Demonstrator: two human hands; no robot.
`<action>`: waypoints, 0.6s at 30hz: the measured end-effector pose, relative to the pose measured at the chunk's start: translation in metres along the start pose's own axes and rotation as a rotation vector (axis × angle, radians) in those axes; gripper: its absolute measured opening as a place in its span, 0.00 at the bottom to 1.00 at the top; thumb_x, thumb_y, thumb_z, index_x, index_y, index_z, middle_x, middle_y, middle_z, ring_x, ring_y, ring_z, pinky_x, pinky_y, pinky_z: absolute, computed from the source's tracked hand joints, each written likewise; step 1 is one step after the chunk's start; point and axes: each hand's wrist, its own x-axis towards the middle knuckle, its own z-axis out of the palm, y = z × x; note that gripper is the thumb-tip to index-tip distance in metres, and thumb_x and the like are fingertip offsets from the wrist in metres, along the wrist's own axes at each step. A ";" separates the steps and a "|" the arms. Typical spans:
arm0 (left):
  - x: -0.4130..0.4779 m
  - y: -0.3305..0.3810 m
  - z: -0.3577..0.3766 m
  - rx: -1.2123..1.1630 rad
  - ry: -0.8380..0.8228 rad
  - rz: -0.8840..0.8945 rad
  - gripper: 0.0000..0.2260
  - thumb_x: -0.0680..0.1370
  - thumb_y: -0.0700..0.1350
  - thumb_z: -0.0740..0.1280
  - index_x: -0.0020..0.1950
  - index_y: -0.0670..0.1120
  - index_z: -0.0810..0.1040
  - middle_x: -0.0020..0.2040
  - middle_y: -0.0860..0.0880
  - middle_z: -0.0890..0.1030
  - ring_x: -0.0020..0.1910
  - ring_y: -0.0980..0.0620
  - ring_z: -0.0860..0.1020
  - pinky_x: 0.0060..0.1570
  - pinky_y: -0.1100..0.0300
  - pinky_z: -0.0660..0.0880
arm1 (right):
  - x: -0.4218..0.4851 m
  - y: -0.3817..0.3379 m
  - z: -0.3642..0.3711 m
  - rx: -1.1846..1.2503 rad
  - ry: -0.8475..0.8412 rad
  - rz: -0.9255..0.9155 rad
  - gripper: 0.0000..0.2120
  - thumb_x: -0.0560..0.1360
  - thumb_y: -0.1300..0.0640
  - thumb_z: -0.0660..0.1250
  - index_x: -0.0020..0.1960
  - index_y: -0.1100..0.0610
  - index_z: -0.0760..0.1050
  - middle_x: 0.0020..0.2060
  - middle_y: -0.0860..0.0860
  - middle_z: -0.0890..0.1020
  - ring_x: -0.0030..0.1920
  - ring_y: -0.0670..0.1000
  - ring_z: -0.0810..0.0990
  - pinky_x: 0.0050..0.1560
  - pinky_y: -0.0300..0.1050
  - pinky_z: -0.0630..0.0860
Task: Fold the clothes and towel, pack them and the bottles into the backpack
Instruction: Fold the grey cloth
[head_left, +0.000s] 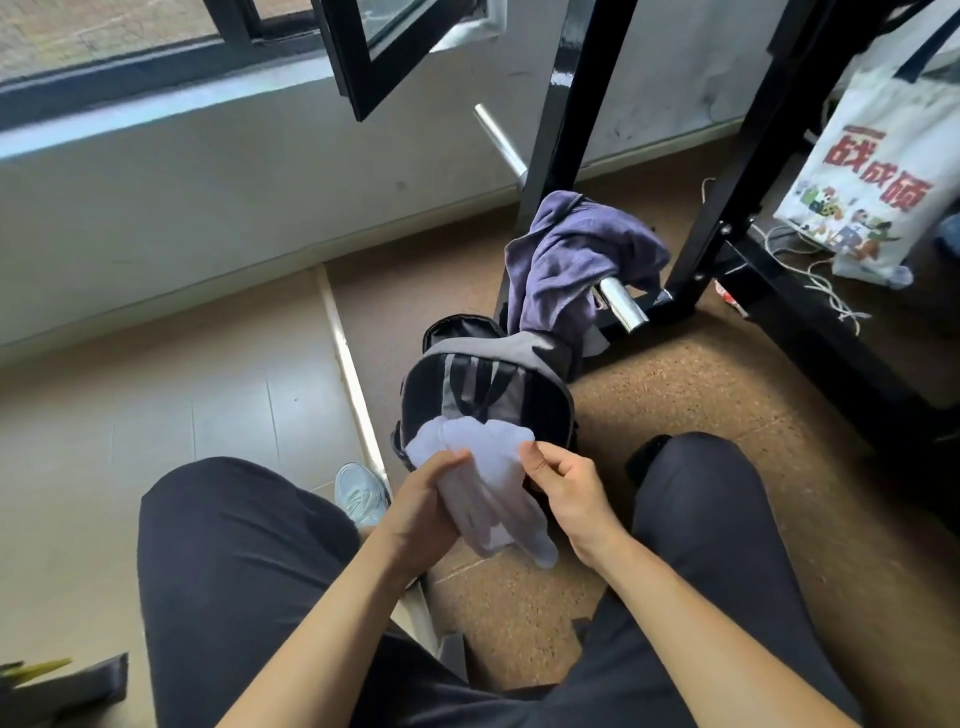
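So the person's sitting down, knees apart in dark trousers, and both hands are busy with a bunched-up white cloth (485, 488) right between the knees. The left hand (423, 501) has its fingers wrapped round the left side of the bundle, a proper grip with the thumb on top. The right hand (569, 486) is less closed: thumb and forefinger pinch the cloth's right edge, and the other fingers are curled loosely underneath. The rest of the cloth hangs down crumpled below the hands.

Just past the hands there's a grey and black backpack (483, 384) sitting on the floor (701, 384), straps facing us. Its far end gapes open, dark inside. From where I'm looking the cloth covers the pack's near edge, and I can't tell if it's touching.

Farther back, a purple cloth (566, 260) is slung in a heap over a chrome bar (621, 306) on a black frame (727, 171), with its lower end drooping onto the pack's far side.

Far right, a printed tote bag (872, 171) hangs by the frame. A pale shoe (359, 493) shows beside the left knee.
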 end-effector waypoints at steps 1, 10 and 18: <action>0.001 -0.002 0.000 0.036 0.009 -0.011 0.20 0.80 0.47 0.64 0.67 0.35 0.76 0.62 0.33 0.82 0.61 0.38 0.80 0.68 0.44 0.72 | 0.001 0.003 0.000 0.019 0.014 0.012 0.31 0.76 0.37 0.68 0.53 0.68 0.78 0.51 0.72 0.77 0.53 0.70 0.78 0.53 0.64 0.77; 0.015 -0.011 0.007 0.145 0.233 -0.030 0.14 0.82 0.46 0.65 0.63 0.38 0.77 0.53 0.34 0.84 0.50 0.41 0.84 0.47 0.50 0.81 | 0.017 0.004 -0.030 0.225 0.268 0.166 0.12 0.84 0.55 0.61 0.52 0.63 0.77 0.44 0.63 0.81 0.46 0.60 0.80 0.43 0.55 0.80; 0.014 -0.003 -0.001 -0.019 0.193 -0.013 0.22 0.85 0.52 0.60 0.71 0.37 0.73 0.61 0.34 0.82 0.62 0.40 0.82 0.55 0.49 0.79 | 0.012 -0.008 -0.031 0.215 -0.064 0.224 0.37 0.70 0.34 0.69 0.53 0.71 0.77 0.46 0.65 0.82 0.47 0.56 0.80 0.53 0.54 0.75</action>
